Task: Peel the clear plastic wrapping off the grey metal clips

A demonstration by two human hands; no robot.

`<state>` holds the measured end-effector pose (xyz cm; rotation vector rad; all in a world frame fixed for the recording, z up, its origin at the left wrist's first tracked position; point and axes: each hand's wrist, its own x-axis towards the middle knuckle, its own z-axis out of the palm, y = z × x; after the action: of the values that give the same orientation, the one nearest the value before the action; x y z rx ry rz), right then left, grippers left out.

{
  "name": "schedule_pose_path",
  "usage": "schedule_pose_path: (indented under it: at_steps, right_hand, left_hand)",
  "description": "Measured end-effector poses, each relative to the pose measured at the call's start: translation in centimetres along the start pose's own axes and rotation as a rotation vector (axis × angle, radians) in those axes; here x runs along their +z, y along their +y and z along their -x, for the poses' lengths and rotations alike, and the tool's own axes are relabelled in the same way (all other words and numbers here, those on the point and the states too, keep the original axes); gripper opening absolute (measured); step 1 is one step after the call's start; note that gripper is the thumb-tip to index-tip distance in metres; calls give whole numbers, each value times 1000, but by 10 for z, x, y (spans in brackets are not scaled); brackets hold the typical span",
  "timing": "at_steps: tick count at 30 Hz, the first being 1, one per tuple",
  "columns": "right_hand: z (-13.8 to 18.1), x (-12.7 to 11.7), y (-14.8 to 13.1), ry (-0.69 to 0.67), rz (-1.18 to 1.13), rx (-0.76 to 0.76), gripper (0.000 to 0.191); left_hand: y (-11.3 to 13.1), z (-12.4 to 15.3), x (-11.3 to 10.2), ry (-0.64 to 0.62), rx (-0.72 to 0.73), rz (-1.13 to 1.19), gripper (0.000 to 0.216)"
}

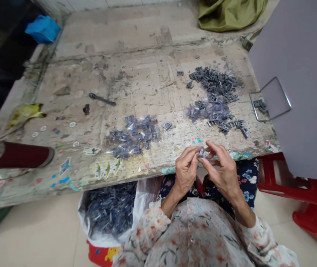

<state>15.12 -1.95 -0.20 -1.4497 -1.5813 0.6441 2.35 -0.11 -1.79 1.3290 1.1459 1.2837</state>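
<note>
Close to the table's front edge, a small grey plastic part in what looks like clear wrap (202, 152) sits between my two hands. My left hand (185, 167) pinches it from the left with thumb and fingertips. From the other side my right hand (223, 171) has its thumb and bent forefinger on it. Fingers cover part of it. Ahead to the right lies a heap of loose grey parts (216, 82), with clear little bags (210, 109) just below. Left of my hands is a pile of bagged grey parts (136, 137), with one bagged part (167, 125) apart from it.
A white sack (143, 207) full of bagged parts stands below the table (136, 81). A dark red flask (22, 155) lies at left, near a banana peel (26, 113) and a dark tool (102, 99). At right are a grey panel (300, 85) and red stools (294, 189).
</note>
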Motion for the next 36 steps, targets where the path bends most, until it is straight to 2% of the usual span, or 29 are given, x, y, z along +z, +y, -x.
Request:
schedule_pose_path:
  at_steps: [3, 8, 16, 20, 27, 30, 36]
  right_hand:
    - [-3, -2, 0, -57, -30, -17, 35]
    - [-5, 0, -3, -64, -83, 28, 37]
    - [-5, 2, -2, -51, -55, -34, 33]
    - [-4, -2, 2, -98, -16, -49, 34]
    - [-5, -3, 4, -129, 18, -24, 43]
    - [-5, -4, 3, -118, 48, -77, 44]
    - [-7, -12, 3, -133, 59, -142, 43]
  left_hand:
    - [-1, 1, -3, -13, 24, -14, 23]
    - [-3, 2, -6, -42, 38, -30, 24]
    - [-10, 4, -4, -22, 73, -63, 24]
    - [-12, 2, -5, -88, 103, -96, 22]
    - [-13, 1, -7, -84, 142, -102, 21]
    - [-13, 1, -8, -92, 160, -102, 21]
    - [-11, -3, -11, -157, 103, -29, 16]
